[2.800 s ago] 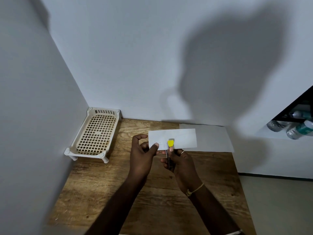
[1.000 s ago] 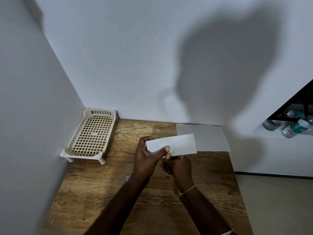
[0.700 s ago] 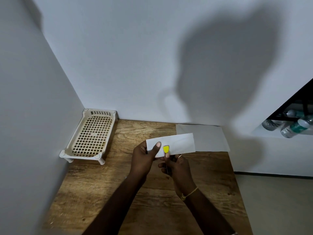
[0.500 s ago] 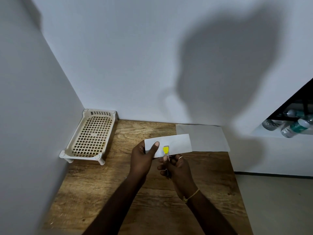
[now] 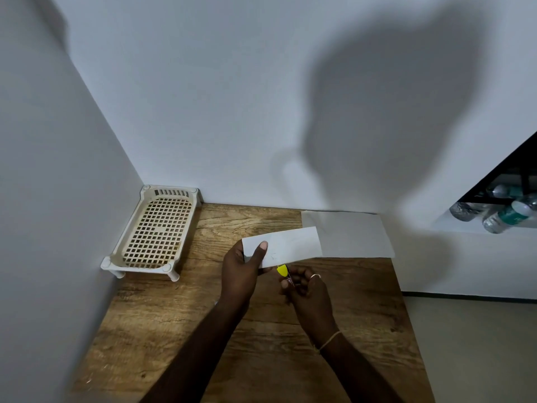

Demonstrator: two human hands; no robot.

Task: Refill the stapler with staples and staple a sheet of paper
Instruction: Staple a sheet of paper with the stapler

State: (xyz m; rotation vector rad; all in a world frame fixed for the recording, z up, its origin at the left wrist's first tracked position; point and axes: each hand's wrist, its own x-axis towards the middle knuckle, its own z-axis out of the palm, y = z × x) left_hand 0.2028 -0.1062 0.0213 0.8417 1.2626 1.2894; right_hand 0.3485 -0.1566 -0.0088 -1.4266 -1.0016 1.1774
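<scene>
our left hand [image 5: 242,270] pinches the folded paper [image 5: 286,247] by its left end; our right hand [image 5: 305,289] curls around the yellow-tipped stapler [image 5: 282,270], just below the paper's lower edge. if the paper sags, we may staple air.

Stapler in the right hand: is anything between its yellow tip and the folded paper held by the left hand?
Nothing visible. The stapler in the right hand sits just below the lower edge of the folded paper, which the left hand holds above the table. Only open air separates them.
</scene>
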